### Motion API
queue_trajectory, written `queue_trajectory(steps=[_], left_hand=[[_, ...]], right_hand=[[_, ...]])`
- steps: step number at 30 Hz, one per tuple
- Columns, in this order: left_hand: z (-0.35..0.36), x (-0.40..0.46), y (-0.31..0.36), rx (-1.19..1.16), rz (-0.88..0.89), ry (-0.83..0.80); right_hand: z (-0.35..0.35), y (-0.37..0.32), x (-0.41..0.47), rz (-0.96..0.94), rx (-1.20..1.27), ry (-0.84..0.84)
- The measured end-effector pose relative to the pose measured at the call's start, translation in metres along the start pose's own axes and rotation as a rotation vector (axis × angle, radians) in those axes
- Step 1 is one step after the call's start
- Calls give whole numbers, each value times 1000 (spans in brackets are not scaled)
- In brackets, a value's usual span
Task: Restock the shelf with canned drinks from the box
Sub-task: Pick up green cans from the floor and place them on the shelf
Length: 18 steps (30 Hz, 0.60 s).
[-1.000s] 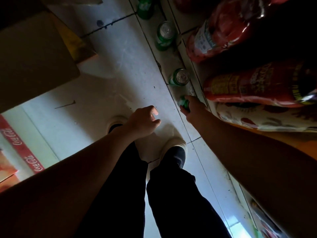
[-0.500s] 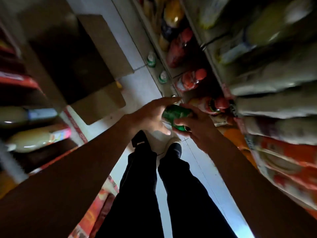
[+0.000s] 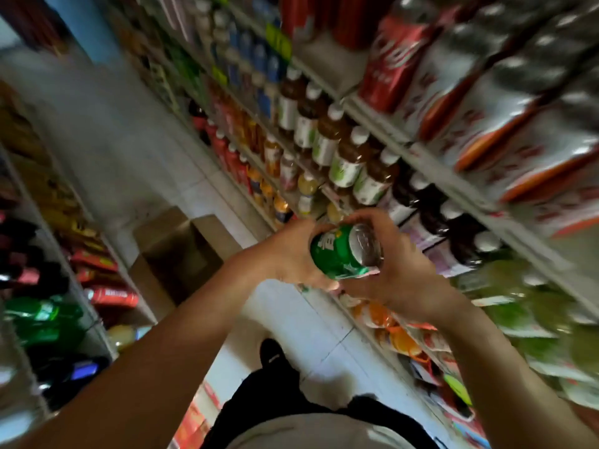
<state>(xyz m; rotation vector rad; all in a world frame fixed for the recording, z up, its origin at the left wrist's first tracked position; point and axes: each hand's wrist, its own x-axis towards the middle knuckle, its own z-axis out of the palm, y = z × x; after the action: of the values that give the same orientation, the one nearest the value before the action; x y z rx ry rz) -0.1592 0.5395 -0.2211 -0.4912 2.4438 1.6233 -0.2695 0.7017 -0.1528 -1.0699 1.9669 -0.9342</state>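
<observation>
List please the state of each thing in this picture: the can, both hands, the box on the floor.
green can: lifted off the floor, lying tilted, held between both hands.
left hand: grips the can's side.
right hand: fingers curled over the can's end.
cardboard box: on the floor, flaps open.

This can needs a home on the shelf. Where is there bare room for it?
Bare shelf board shows left of the red cans. The row of brown bottles below is packed. Both the left hand and right hand hold the green can.
</observation>
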Motion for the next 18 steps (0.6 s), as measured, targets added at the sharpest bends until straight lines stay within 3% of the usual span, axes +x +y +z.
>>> queue_trajectory(steps=[3,7,11,13,18], left_hand=[[17,-8,66,45,89,212],[70,-16,156,-10,225,471],[128,-14,217,18,321,619],[146,-11,238,30,340,619],[191,-1,301,50,470,443]], right_hand=[[-32,-22,-40,-62,106,200],[-74,-23,-91,-192,73,515],[-122,-19,-146,-240,82,666],[-141,-13,-167,-237,138,711],[-196,13,-215,-216,86,802]])
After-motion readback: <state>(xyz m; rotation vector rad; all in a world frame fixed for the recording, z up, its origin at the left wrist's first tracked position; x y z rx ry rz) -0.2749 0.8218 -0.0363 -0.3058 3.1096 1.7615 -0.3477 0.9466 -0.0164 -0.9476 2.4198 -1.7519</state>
